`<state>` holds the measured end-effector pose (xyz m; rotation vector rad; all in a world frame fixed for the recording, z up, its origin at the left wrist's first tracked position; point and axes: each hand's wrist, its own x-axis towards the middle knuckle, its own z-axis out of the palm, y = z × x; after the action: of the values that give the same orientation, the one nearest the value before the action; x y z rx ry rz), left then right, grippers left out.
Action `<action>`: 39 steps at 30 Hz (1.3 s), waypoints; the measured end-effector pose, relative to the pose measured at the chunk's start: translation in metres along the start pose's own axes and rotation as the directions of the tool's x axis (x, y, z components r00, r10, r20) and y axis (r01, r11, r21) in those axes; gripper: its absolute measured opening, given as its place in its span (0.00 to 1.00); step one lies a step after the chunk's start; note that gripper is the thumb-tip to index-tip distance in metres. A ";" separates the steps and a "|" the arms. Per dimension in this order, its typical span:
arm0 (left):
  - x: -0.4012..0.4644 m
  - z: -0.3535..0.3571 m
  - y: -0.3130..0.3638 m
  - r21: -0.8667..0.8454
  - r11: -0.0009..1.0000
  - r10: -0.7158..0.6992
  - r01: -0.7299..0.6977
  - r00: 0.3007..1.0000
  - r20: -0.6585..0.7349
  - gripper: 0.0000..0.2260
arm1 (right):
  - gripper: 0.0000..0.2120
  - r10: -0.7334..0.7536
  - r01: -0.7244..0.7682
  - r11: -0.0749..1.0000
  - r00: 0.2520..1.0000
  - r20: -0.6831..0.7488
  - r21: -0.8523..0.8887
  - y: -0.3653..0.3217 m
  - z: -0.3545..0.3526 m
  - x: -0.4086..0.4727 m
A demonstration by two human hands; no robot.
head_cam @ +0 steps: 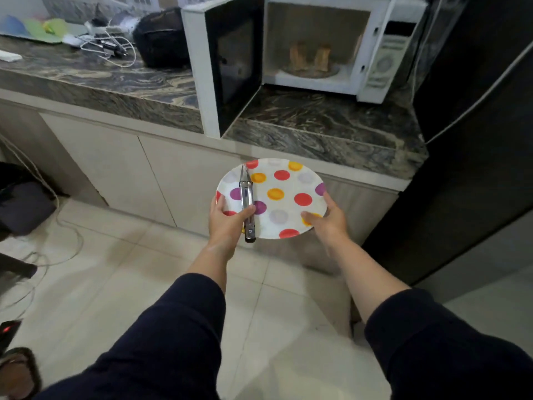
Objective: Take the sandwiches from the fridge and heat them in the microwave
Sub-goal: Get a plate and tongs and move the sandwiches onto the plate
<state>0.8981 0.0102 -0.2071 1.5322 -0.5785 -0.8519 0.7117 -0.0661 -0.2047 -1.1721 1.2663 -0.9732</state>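
Observation:
I hold a white plate with coloured dots (284, 183) in front of the counter, below the microwave. My left hand (227, 216) grips its left rim and pins metal tongs (246, 202) flat against it with the thumb. My right hand (328, 216) grips the plate's right rim. The plate carries no food. The white microwave (383, 53) stands on the counter with its door (222, 67) swung open to the left. Two sandwiches (310, 57) stand upright on the turntable inside.
A dark fridge (476, 168) fills the right side. The marble counter (317, 131) runs left, carrying a black pouch (161, 39), white cables (112, 47) and coloured cloths (37, 30). Cords trail over the tiled floor (144, 269) at the left.

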 end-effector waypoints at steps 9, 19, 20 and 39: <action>0.039 0.115 0.039 -0.013 1.000 0.027 -0.025 0.995 0.100 0.39 | 0.37 -0.066 0.056 0.996 0.986 -0.154 -0.073 -0.044 -0.084 0.058; 0.170 0.194 0.095 0.196 0.955 0.193 -0.222 0.969 0.153 0.42 | 0.37 -0.125 0.063 0.962 0.967 -0.224 -0.264 -0.100 -0.087 0.198; 0.185 0.199 0.098 0.245 0.943 0.193 -0.227 0.969 0.155 0.42 | 0.37 -0.106 0.039 0.957 0.969 -0.221 -0.288 -0.102 -0.082 0.211; 0.293 0.243 0.090 0.875 0.411 0.148 -0.255 0.966 0.212 0.39 | 0.34 -0.004 -0.136 0.444 0.988 -0.154 -0.885 -0.100 -0.064 0.347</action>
<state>0.8935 -0.3800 -0.1737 2.3242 -1.4477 -0.3865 0.6876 -0.4295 -0.1653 -1.8577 2.0425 -0.2218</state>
